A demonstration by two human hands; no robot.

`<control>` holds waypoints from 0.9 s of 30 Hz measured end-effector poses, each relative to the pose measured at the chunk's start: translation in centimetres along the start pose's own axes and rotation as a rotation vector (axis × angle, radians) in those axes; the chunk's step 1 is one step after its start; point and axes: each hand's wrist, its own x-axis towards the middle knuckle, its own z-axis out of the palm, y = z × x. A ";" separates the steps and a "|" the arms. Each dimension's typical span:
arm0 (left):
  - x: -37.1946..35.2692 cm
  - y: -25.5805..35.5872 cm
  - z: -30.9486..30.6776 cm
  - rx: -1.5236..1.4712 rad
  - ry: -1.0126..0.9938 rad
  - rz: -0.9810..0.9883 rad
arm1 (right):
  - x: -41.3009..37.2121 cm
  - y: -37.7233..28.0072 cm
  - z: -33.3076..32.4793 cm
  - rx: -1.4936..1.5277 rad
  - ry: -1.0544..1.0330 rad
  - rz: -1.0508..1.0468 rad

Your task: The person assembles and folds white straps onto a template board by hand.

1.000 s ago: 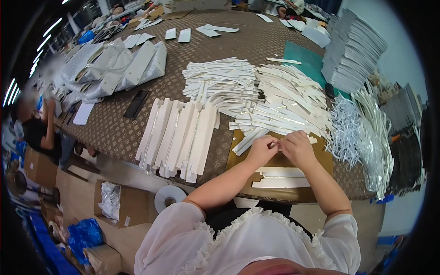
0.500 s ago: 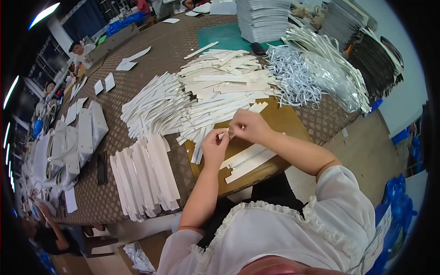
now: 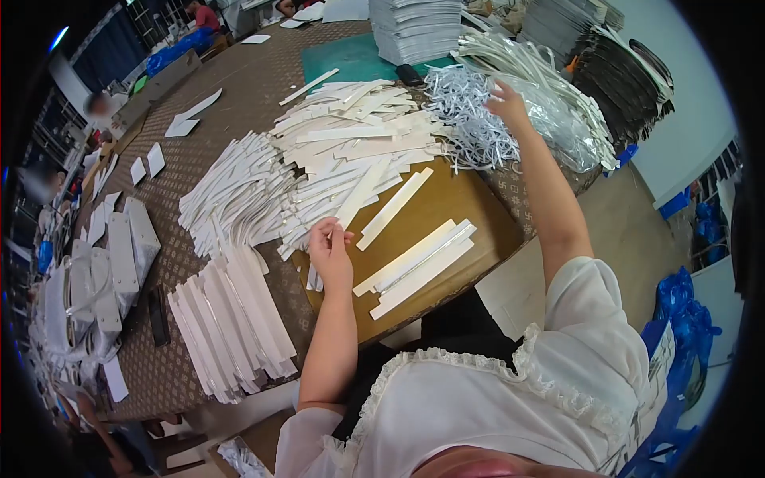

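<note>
My left hand [image 3: 331, 245] is closed at the near end of a cream-white strip [image 3: 365, 190], which slants up and away over the strip pile. My right hand [image 3: 508, 105] reaches far to the right, fingers apart and seemingly without anything in them, at the heap of thin white cut strips [image 3: 472, 111]. On the brown board [image 3: 478, 195] between my arms lies a single flat strip [image 3: 396, 209]. Closer to me on that board rest several more strips [image 3: 422, 271], side by side, with a shiny line along them.
A large pile of cream strips [image 3: 343, 131] spreads beyond my left hand. Folded strips [image 3: 231, 319] stand in rows at left, near white bags [image 3: 100, 291]. A paper stack [image 3: 414, 32] rises from a green mat [image 3: 339, 57]. Clear plastic [image 3: 558, 127] covers strips at right.
My hands, together over the board before, are now apart. The right hand has moved up and right to the thin strips. My left hand has shifted left. The whole view has tilted slightly.
</note>
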 end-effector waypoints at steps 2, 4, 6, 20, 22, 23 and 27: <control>-0.2 0.1 -0.1 0.013 0.010 -0.016 | 0.0 2.2 0.3 -0.865 0.005 -0.259; -0.2 0.3 0.4 0.028 0.008 -0.042 | -1.3 4.5 1.1 -0.802 -0.065 -0.354; -0.4 0.7 1.2 0.080 -0.019 0.015 | -4.6 4.0 2.1 -0.667 -0.243 -0.236; -4.5 6.9 2.2 -0.034 0.108 0.079 | -27.2 -8.9 6.2 0.168 -1.117 0.244; -6.1 7.9 2.3 -0.112 0.110 0.032 | -28.2 -9.5 6.6 0.416 -1.041 0.370; -6.9 8.2 2.2 -0.204 0.081 -0.018 | -28.3 -9.4 7.1 0.422 -1.072 0.378; -8.6 7.6 1.2 -0.278 0.069 -0.148 | -29.2 -8.4 8.7 1.057 -0.946 0.305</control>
